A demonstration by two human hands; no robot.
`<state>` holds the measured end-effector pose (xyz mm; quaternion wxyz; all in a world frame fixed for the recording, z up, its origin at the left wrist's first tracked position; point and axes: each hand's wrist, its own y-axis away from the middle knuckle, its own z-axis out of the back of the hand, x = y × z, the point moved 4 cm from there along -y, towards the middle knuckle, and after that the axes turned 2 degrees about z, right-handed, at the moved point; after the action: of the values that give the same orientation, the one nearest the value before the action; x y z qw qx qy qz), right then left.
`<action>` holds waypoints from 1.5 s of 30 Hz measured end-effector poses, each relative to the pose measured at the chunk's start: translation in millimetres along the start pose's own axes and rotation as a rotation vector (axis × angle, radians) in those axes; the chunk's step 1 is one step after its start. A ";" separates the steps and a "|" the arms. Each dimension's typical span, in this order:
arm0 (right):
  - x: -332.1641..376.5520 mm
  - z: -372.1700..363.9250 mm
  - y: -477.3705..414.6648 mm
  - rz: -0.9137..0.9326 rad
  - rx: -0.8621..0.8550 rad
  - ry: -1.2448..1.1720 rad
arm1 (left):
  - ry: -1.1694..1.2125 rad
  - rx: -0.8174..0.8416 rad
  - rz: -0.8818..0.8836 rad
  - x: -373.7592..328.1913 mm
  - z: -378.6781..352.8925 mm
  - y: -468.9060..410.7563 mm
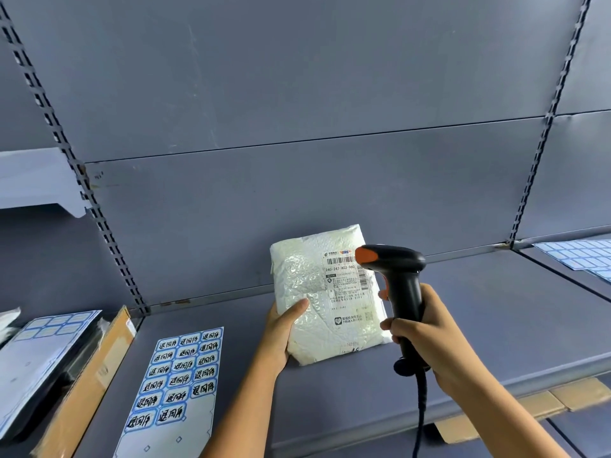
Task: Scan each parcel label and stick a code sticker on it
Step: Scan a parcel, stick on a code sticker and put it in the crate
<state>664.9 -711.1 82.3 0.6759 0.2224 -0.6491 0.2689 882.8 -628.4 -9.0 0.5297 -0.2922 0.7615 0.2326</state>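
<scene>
Parcel depot: grey slotted shelving, sticker sheets, labelled parcel.

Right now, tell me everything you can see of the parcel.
The parcel is a white, padded bubble-plastic pouch, roughly rectangular, held near upright with its lower edge at the shelf. The left hand grips its lower left edge, thumb on the front. A white label with barcodes covers its right half; the scanner head overlaps the label's top corner.

Single head-worn wide-angle view; it faces the grey shelf from just in front of and above its front edge, near; the back panel behind the shelf fills the upper frame.
</scene>
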 end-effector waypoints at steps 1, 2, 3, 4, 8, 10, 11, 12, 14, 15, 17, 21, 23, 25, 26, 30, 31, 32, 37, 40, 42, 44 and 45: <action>0.0 -0.4 -0.2 0.006 0.005 0.013 | 0.000 0.002 0.000 0.0 0.1 0.1; -0.2 -0.8 -0.8 0.011 0.011 0.027 | -0.001 0.003 0.000 -0.3 0.1 0.3; -0.3 -1.5 -1.2 0.014 0.016 0.038 | -0.001 0.003 0.001 -0.6 0.2 0.7; -0.3 -2.3 -1.4 0.016 0.020 0.048 | 0.000 0.002 0.002 -0.6 0.4 0.8; -0.4 -3.4 -1.4 0.009 0.031 0.060 | 0.007 0.002 0.006 -1.1 -0.4 1.8; -0.9 -3.3 -1.1 0.000 0.040 0.062 | 0.005 0.007 0.007 -1.4 -0.8 2.0; -1.1 -3.1 -1.0 -0.001 0.041 0.064 | 0.006 0.009 0.007 -1.7 -0.7 2.2; -1.1 -2.8 -1.0 0.000 0.040 0.065 | 0.006 0.010 0.007 -2.2 -0.8 2.3; -0.8 -2.4 -0.7 0.008 0.036 0.063 | 0.005 0.013 0.009 -2.8 -0.9 2.3; -0.6 -2.2 -0.8 0.012 0.036 0.061 | 0.006 0.015 0.008 -2.9 -1.0 2.3; -0.5 -1.4 -0.6 0.017 0.032 0.066 | 0.011 0.013 0.007 -2.4 -0.7 2.0; -6.4 6.2 -5.9 0.028 -0.017 0.079 | 0.016 0.018 0.011 -2.8 -1.8 2.3; -12.3 14.8 -13.4 0.026 -0.083 0.074 | 0.020 0.013 0.019 -2.7 -1.5 2.4; -24.7 27.9 -27.6 -0.008 -0.157 0.006 | 0.023 -0.001 0.024 -3.4 -1.2 3.2; -34.6 36.2 -37.0 -0.038 -0.189 -0.052 | 0.025 -0.006 0.023 -4.0 -1.5 4.0; -77.0 62.1 -71.4 -0.179 -0.232 -0.195 | 0.028 -0.018 0.024 -5.5 0.2 10.7; -83.5 64.9 -76.1 -0.205 -0.235 -0.183 | 0.027 -0.019 0.031 -6.2 2.1 12.7; -90.1 67.6 -81.3 -0.226 -0.234 -0.155 | 0.023 -0.021 0.039 -6.8 4.5 14.2; -100.0 73.7 -112.3 -0.237 -0.226 0.359 | 0.015 -0.042 0.045 -13.3 13.4 25.8; -89.5 74.7 -108.5 -0.240 -0.352 0.876 | 0.028 -0.060 0.037 -13.8 15.4 36.4; -74.4 64.4 -98.3 -0.060 -0.448 0.933 | 0.026 -0.058 0.017 -14.4 16.4 42.2; -57.3 40.9 -90.6 0.181 -0.355 0.811 | 0.021 -0.047 -0.006 -17.4 16.5 47.4; -50.3 27.0 -87.2 0.221 -0.234 0.615 | 0.017 -0.041 -0.011 -19.1 15.6 49.4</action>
<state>700.7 -798.4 37.9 0.8277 -0.0197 -0.4616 0.3185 864.2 -578.7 6.0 0.5185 -0.3092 0.7593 0.2429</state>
